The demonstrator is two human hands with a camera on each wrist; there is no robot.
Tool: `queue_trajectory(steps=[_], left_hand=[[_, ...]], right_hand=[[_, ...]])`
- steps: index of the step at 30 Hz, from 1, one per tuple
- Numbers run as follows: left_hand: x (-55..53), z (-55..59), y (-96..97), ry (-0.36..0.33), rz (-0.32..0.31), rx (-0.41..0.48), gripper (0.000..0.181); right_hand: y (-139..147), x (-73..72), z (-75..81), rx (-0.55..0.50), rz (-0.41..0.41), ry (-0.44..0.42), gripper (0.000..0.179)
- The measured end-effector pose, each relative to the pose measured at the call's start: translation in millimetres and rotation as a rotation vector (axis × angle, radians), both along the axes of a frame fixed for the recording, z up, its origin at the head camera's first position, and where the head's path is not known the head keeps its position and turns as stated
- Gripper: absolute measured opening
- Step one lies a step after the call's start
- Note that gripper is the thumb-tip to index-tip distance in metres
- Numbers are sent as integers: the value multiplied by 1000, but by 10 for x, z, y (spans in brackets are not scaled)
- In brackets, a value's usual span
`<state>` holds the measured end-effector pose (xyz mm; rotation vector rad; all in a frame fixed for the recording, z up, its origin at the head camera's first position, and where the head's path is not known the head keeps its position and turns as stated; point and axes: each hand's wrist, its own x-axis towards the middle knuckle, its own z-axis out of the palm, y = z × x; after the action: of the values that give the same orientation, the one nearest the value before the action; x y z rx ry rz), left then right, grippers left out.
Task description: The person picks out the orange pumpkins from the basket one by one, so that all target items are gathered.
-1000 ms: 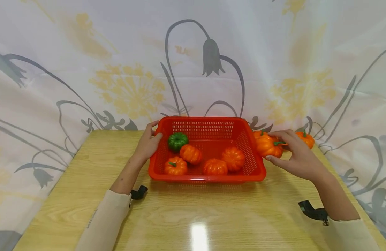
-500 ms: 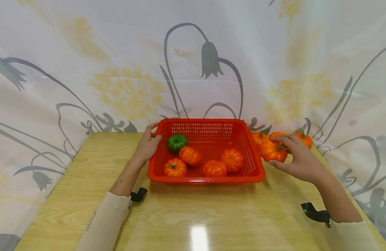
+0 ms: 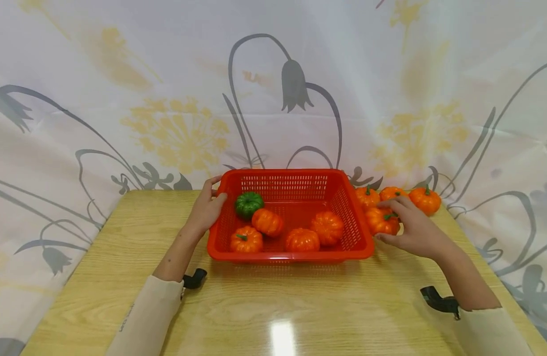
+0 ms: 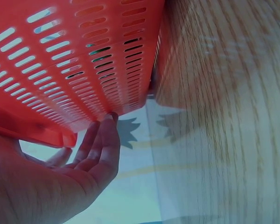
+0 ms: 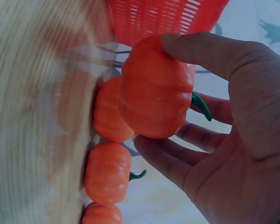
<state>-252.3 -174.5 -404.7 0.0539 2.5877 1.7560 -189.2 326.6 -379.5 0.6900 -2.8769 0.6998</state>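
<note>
A red plastic basket (image 3: 291, 256) stands on the table, holding a green toy pumpkin (image 3: 249, 205) and several orange ones. With my left hand (image 3: 207, 210) I grip its left rim, thumb above and fingers against the slotted outer wall (image 4: 84, 60). At the basket's right side my right hand (image 3: 415, 230) holds an orange toy pumpkin (image 5: 154, 88) between thumb and fingers. Its green stem (image 5: 201, 106) points toward my palm. Behind it are three more orange pumpkins in a row, the middle one (image 3: 392, 193) partly hidden by my hand.
The wood-grain table (image 3: 237, 306) reaches back to a flower-printed curtain (image 3: 166, 74). The rightmost pumpkin (image 3: 425, 200) of the row sits near the table's far right corner. A black wrist strap mount (image 3: 439, 299) juts from my right wrist.
My right hand has moved the held pumpkin slightly back toward me, and more of the row behind it shows. My left hand has stayed on the basket rim.
</note>
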Motion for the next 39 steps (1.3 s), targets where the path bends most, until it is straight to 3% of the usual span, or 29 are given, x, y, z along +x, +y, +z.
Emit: queue_trajectory(steps=[12,25,39], left_hand=[[-20,23,-3,14,-11,2,60],[-50,40,31,25,-7,3,60],[15,17,-2,-2,6,-11,60]], right_hand=[[31,-83,-162,25,-30,-92,67],[101,-143,-202,52,-41,-103,67],[80,-144,-261,63,-30,-78,70]])
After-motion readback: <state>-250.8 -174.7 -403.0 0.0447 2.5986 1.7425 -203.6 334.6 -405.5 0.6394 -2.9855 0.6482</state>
